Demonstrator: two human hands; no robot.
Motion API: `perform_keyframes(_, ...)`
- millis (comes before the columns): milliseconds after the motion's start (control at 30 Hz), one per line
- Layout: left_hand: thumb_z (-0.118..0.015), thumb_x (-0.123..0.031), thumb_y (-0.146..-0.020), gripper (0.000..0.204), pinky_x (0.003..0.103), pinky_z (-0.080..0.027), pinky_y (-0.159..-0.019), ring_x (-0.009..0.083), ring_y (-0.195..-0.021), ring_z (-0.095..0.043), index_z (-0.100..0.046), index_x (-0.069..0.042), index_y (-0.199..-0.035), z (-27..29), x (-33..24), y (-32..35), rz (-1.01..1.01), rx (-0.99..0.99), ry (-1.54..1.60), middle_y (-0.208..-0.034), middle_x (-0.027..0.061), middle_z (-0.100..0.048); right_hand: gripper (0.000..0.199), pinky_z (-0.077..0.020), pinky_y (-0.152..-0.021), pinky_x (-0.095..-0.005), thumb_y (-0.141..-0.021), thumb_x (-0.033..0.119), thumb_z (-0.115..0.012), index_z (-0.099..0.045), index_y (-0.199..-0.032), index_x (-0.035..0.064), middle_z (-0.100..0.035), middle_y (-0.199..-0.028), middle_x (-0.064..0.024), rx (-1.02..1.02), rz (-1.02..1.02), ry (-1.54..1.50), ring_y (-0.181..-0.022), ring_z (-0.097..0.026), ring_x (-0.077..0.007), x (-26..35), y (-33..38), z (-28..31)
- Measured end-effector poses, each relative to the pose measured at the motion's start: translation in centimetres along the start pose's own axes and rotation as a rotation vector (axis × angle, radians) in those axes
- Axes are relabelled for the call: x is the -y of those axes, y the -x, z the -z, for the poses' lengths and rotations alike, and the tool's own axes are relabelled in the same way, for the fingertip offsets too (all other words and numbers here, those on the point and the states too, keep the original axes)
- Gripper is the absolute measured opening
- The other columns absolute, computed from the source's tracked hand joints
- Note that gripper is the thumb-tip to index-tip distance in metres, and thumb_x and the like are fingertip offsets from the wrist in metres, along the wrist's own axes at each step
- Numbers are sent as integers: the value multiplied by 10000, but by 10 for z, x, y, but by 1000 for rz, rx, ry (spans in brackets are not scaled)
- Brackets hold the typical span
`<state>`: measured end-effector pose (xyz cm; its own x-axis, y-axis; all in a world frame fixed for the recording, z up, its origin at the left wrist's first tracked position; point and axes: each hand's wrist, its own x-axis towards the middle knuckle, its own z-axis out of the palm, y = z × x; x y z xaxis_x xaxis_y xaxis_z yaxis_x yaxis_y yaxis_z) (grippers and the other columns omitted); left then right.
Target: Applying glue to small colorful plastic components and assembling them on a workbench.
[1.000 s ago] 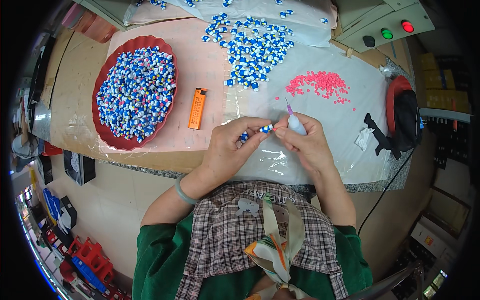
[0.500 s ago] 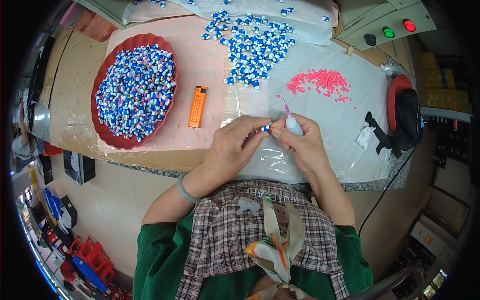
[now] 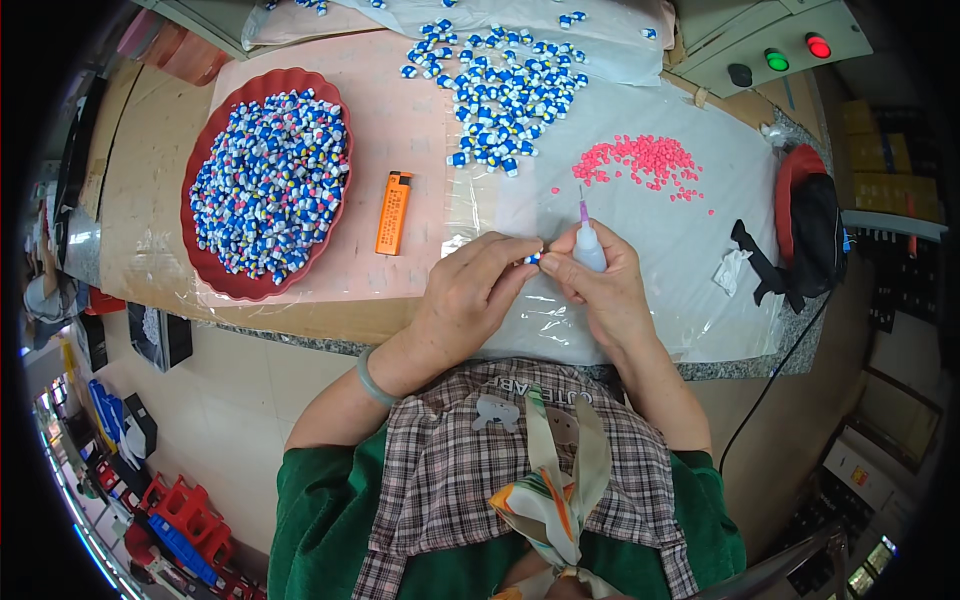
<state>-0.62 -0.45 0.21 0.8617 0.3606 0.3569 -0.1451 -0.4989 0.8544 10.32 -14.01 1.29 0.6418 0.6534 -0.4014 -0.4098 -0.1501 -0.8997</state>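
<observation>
While the left hand (image 3: pixel 468 290) pinches a half-hidden blue piece (image 3: pixel 532 259), the right hand (image 3: pixel 614 286) grips a bottle (image 3: pixel 589 250); its base is covered.

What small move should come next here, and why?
Probably a light press by the right hand on the small blue-and-white piece: the left hand pinches it, the right fingertips sit beside it, and the white bottle's tip points away.

Green sleeves (image 3: pixel 318 505), plaid apron (image 3: pixel 430 490), pale bangle (image 3: pixel 367 381), knotted scarf (image 3: pixel 540 515)
</observation>
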Motion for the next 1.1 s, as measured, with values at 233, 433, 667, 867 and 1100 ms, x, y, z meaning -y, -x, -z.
perform_keyframes(233, -656, 15, -820, 210, 316, -527, -643, 255, -778, -659, -603, 17, -1023, 2, 1, -1, -15, 21, -11, -895, 139, -653, 285, -302, -446, -175, -804, 6, -722, -521, -991, 85, -528, -803, 12, 103, 6, -152, -554, -435, -30, -2, -5, 5)
perform_keyframes(433, -553, -22, -898, 153, 212, -441, -590, 89, -722, -568, -590, -29, -1046, 7, 3, -3, 703, 98, 1047, -970, 69, -665, 242, -294, -451, -178, -845, 45, -687, -521, -1018, 75, -523, -800, 8, 144, -5, -181, -551, -426, -35, 9, -2, 8)
perform_keyframes(667, -526, -47, -886, 143, 227, -422, -575, 87, -670, -509, -630, -47, -984, 26, 11, -33, 374, 71, 90, -864, 49, -604, 98, -286, -469, -196, -898, 75, -623, -537, -943, 68, -486, -690, 23, 71, -17, -162, -542, -424, -56, 6, 0, 24)
perform_keyframes(867, -583, -18, -793, 195, 368, -480, -627, 257, -764, -575, -662, -33, -971, 20, 37, -64, -149, 67, -558, -820, 101, -529, 86, -291, -472, -200, -903, 75, -618, -537, -931, 63, -488, -700, 19, 74, -7, -134, -548, -424, -56, 5, 2, 26)
perform_keyframes(1100, -579, -39, -799, 149, 352, -482, -626, 225, -722, -568, -641, -16, -933, 19, 35, -77, -228, 48, -502, -800, 90, -540, 102, -293, -482, -193, -903, 73, -601, -530, -976, 65, -507, -732, 10, 106, 22, -77, -554, -425, -56, 6, 3, 29)
